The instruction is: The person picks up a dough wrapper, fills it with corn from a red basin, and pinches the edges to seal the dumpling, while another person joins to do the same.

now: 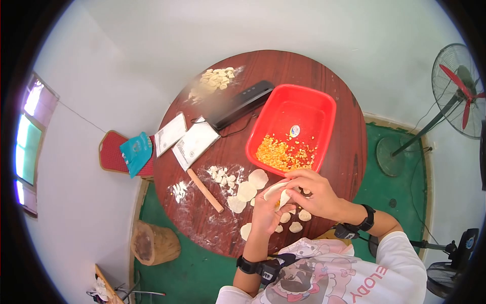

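A dumpling wrapper [275,190] with some yellow filling inside is folded between my two hands. My left hand [266,214] cups it from below, its fingers curled around the dough. From the right, my right hand [319,195] pinches the wrapper's edge with thumb and fingers. Just beyond my hands, a red plastic basin [329,131] holds loose corn filling [276,152] at its near end. Flat round wrappers [246,191] lie to the left of my hands. Several pale dough rounds [295,227] rest beneath and beside them, partly hidden by my hands.
On the round wooden table [349,152] lie a rolling pin [205,190], small dough lumps [221,176], white packets [196,142], a long black appliance [245,104] and a floury dumpling pile [217,78]. A log stool [154,243] and standing fan [458,91] are on the floor.
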Available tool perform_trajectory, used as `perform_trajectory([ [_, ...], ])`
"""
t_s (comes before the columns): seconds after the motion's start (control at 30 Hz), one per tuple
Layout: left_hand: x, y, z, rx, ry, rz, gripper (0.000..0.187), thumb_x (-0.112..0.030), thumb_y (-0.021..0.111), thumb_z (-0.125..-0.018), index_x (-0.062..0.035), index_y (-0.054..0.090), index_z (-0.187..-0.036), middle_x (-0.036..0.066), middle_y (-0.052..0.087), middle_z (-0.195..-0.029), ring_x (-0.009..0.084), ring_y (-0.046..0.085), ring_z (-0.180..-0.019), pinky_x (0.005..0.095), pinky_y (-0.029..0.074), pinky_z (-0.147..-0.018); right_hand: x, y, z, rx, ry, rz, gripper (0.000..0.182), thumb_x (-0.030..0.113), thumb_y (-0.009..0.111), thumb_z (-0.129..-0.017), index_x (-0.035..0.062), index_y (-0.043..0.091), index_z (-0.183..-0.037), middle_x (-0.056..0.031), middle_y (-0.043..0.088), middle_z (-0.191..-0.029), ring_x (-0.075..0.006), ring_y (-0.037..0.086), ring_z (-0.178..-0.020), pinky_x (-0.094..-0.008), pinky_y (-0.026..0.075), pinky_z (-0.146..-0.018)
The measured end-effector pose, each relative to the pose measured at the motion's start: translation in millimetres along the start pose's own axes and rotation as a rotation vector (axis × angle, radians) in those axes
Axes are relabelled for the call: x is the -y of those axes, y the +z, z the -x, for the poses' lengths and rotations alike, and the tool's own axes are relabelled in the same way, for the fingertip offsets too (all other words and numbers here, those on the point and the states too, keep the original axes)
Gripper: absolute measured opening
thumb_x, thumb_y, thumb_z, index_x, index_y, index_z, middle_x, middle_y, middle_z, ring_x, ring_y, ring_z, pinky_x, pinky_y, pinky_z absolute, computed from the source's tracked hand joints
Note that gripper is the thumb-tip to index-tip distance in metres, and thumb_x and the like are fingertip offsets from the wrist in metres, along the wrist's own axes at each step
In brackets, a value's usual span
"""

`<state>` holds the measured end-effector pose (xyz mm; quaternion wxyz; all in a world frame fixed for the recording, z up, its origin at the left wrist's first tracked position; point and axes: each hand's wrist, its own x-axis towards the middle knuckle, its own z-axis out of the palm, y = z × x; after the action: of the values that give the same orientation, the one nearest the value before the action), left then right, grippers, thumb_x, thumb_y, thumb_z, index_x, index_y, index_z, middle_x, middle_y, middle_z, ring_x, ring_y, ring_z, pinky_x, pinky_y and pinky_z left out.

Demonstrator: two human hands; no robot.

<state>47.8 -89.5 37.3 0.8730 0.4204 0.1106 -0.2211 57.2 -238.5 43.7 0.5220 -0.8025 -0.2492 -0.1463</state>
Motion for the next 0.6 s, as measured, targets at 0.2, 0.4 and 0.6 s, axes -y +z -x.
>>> perform_trajectory([
  [0.2, -7.2, 8.6, 5.9, -0.031, -0.020, -0.193, 0.028, -0.013, 0.045, -0.087, 0.0049, 0.050, -0.108, 0.011, 0.059, -0.083, 0.0160, 0.058, -0.058, 0.0232, 0.048, -0.048, 4.5, -7.4, 2.2, -0.022, 0.169, -0.171, 0.011, 0.003, 0.064, -0.072, 0.0010, 0.061, -0.083, -0.0113, 0.059, -0.090, -0.0176, 0.058, -0.076, -0.0261, 0.046, -0.065],
  [0.4, -7.4, 6.5, 7.9, 0.079, 0.003, -0.183, 0.028, -0.015, 0.047, -0.088, 0.0046, 0.052, -0.107, 0.009, 0.056, -0.073, 0.0133, 0.052, -0.049, 0.0223, 0.041, -0.041, 12.0, -14.2, 5.4, -0.050, 0.218, -0.232, 0.011, 0.001, 0.065, -0.071, -0.0002, 0.061, -0.081, -0.0090, 0.058, -0.080, -0.0141, 0.055, -0.069, -0.0234, 0.043, -0.059],
  [0.6, -14.0, 15.3, 17.0, 0.040, -0.010, -0.224, 0.026, -0.017, 0.046, -0.089, 0.0040, 0.055, -0.101, 0.006, 0.055, -0.070, 0.0112, 0.050, -0.048, 0.0208, 0.040, -0.040, 17.4, -15.2, 8.7, -0.121, 0.085, -0.122, 0.009, 0.001, 0.065, -0.071, -0.0009, 0.062, -0.079, -0.0105, 0.059, -0.078, -0.0165, 0.057, -0.070, -0.0253, 0.045, -0.060],
])
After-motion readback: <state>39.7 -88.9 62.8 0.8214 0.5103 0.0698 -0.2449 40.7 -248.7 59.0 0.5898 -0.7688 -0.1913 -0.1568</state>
